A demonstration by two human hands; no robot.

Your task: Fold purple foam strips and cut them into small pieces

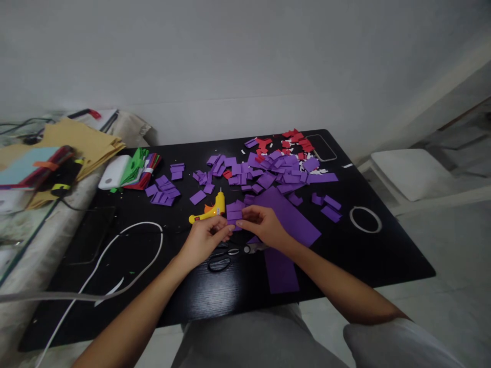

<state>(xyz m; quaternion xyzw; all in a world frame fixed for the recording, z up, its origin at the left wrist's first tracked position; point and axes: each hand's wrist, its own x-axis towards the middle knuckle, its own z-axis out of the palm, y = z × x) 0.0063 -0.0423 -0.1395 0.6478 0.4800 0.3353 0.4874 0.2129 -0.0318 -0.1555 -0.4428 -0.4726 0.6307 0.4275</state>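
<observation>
Between my two hands is a small purple folded piece (235, 213), which looks like paper or foam sheet. My left hand (209, 235) pinches its left lower edge, and my right hand (263, 224) grips its right edge. Just beyond my left hand lies a yellow hot glue gun (215, 208), its nozzle pointing away from me. Below the hands are black-handled scissors (219, 263), partly covered. Large purple sheets (284, 273) lie beside and under my right hand and forearm.
Many purple pieces (284, 166) are heaped at the back, with red pieces (295, 138) and white scraps behind. Green and red sheets (138, 168) sit at the left beside a white cable (159, 240). A ring-shaped roll (365, 220) lies at the right. A white stool (406, 174) stands beyond.
</observation>
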